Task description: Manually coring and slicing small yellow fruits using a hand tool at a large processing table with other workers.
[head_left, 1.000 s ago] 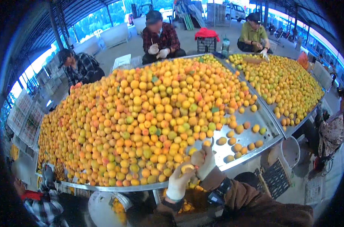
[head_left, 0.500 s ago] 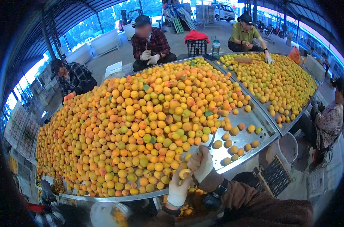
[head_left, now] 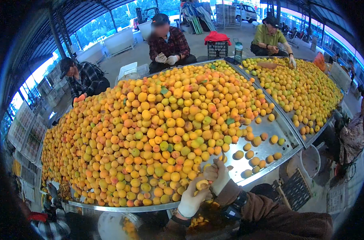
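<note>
Near the front edge of the metal table, my left hand point(head_left: 191, 201), in a pale glove, is closed around an apricot point(head_left: 202, 184) whose pale orange flesh shows. Right against it, my gloved right hand point(head_left: 218, 177) is curled in a fist. A thin, dark, curved blade point(head_left: 223, 156) juts up from this fist, like a small knife; its handle is hidden in my fingers. A big heap of apricots point(head_left: 150, 132), yellow to orange with some green ones, covers most of the table beyond both hands.
The metal tabletop point(head_left: 266, 134) shows bare beside scattered apricots at right. A second table of apricots point(head_left: 306, 90) adjoins it. Below stand a white tub point(head_left: 110, 225) and a bucket point(head_left: 311, 160). Several people sit around, including one in a checked shirt point(head_left: 170, 42) opposite.
The whole view has shifted slightly, so the table sits a little further right. My hands stay together on the apricot. The person opposite has lowered one raised hand.
</note>
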{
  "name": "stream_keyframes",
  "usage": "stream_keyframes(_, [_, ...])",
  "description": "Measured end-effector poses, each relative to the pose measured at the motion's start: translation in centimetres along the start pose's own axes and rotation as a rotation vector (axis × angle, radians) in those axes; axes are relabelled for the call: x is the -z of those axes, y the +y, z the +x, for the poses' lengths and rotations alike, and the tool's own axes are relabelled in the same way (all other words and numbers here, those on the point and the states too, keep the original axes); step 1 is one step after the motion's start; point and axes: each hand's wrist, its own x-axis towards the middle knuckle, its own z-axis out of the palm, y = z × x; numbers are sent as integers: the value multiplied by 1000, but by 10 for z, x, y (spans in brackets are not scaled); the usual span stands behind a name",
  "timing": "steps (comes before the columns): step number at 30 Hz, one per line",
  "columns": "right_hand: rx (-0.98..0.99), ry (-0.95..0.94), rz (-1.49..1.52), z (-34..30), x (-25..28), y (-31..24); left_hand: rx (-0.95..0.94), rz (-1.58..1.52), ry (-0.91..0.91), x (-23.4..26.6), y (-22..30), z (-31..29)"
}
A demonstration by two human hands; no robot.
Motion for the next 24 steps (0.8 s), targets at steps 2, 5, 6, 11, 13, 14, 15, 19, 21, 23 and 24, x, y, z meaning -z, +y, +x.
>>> stream_keyframes(2, [186, 77, -477, -2, 5, 7, 57, -125, 0, -3, 9, 1])
stream_keyframes(5, [200, 58, -568, 0, 13, 8, 59, -120, 6, -2, 10, 2])
stream_keyframes(6, [174, 13, -466, 1, 18, 6, 42, -103, 10, -2, 5, 2])
stream_keyframes(11, [145, -34, -146, 3, 19, 1, 6, -49, 17, -2, -4, 4])
stream_keyframes(13, [94, -146, 39, 5, 3, -1, -20, -19, 15, 1, -13, 2])
stream_keyframes(14, [39, -306, 205, 7, -4, -1, -42, -20, 17, 3, -39, 1])
stream_keyframes(15, [51, -321, 227, 7, -4, -1, -25, -16, 25, 2, -37, 2])
stream_keyframes(19, [224, -122, 32, 2, 16, 1, 117, 1, 73, -9, -17, 3])
stream_keyframes(21, [243, -170, 37, 9, 40, 4, 110, 6, 67, -12, -19, 2])
stream_keyframes(23, [237, -199, -34, 12, 55, -3, 30, 88, 47, -15, -11, 2])
stream_keyframes(24, [196, -143, -29, 10, 45, -6, 20, 124, 31, -15, -7, 0])
